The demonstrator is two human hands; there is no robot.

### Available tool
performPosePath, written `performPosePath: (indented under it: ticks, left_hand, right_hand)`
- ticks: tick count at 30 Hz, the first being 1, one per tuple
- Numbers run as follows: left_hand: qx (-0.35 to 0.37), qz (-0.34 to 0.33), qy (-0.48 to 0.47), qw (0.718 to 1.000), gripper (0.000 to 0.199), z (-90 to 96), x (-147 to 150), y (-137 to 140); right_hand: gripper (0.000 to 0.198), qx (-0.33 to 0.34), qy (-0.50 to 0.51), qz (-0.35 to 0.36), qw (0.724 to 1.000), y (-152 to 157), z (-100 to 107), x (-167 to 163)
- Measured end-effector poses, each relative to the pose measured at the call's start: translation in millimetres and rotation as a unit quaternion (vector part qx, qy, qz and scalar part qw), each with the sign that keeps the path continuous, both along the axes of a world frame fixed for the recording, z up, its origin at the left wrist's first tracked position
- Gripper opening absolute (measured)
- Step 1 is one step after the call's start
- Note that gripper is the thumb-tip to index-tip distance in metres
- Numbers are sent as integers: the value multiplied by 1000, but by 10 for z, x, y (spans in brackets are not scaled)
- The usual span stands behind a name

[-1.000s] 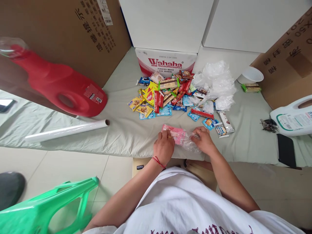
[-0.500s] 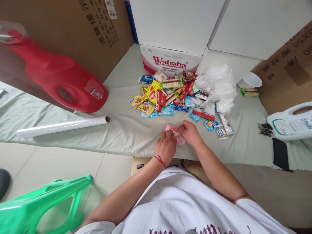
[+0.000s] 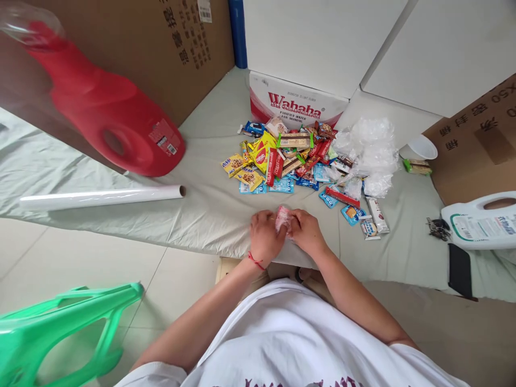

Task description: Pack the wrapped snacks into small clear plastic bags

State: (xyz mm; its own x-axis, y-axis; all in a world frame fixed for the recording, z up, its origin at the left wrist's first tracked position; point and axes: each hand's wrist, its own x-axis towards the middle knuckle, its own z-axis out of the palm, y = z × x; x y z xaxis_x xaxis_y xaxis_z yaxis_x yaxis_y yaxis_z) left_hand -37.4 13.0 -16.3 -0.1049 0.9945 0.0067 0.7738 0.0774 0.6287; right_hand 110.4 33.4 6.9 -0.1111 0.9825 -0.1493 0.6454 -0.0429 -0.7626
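Close to the table's front edge, my left hand (image 3: 266, 235) and my right hand (image 3: 307, 230) are both closed on a small pink packet wrapped in clear plastic (image 3: 284, 216). The left hand, with a red string bracelet at its wrist, grips the packet's left side, and the right hand pinches its right side. Fingers cover much of the packet, and what is inside it I cannot make out. Beyond the hands lies a heap of wrapped snacks (image 3: 272, 158) in yellow, red, blue and green. Crumpled clear plastic bags (image 3: 368, 148) are piled against its right side.
A red jug (image 3: 121, 121) and a white tube (image 3: 102, 196) lie on the left. At the back stands a Wahaha carton (image 3: 298, 102). On the right are a white cup (image 3: 419, 148), a white bottle (image 3: 484, 223), keys (image 3: 438, 228) and a black phone (image 3: 460, 270). A green stool (image 3: 68, 328) stands below left.
My hands have drawn in around the pink packet, which now looks more compact and more covered by fingers. The camera's view has shifted slightly.
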Motion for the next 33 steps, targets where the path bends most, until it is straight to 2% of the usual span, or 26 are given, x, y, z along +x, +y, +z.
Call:
performPosePath:
  ticks: [2,4,6,8,11,13,18,21,25,27,28,29,31,33]
  left_hand:
    - [-9,-11,-51,999,24,17,114,-28]
    - [-5,-11,-135,991,25,66,219,-104]
    - [35,-24,-195,980,26,133,323,-218]
    - [108,-64,-201,971,28,191,429,-348]
    - [213,-184,-153,947,35,197,587,-520]
    - [257,-271,-118,920,37,124,687,-599]
    - [303,-437,-59,845,28,-159,917,-674]
    - [256,-521,-106,807,34,-186,1009,-647]
    - [201,-576,-205,765,62,29,1046,-571]
    - [214,-562,-225,767,65,163,1002,-532]
    - [228,-539,-221,780,63,214,954,-505]
    - [246,-506,-209,800,60,245,883,-471]
    - [272,-400,-159,861,51,237,665,-367]
    - [274,-278,-85,917,39,137,352,-225]
  right_hand:
    - [23,-48,83,-38,995,-81,28,24]
    - [23,-76,181,-82,977,-219,86,85]
    - [29,-77,273,-127,951,-401,178,186]
    - [36,-77,346,-172,919,-598,288,320]
    - [42,-108,436,-238,861,-869,406,546]
    - [41,-133,479,-280,821,-1015,403,690]
    - [34,-159,521,-371,752,-1260,145,978]
    - [31,-180,533,-372,738,-1330,11,1106]
    - [34,-217,512,-336,760,-1338,46,1259]
    - [36,-219,483,-324,784,-1300,140,1381]
    - [37,-209,470,-318,796,-1265,195,1475]
    - [39,-191,461,-317,807,-1214,249,1601]
    - [41,-123,452,-341,815,-1043,331,1960]
    - [40,-24,448,-404,798,-758,349,2449]
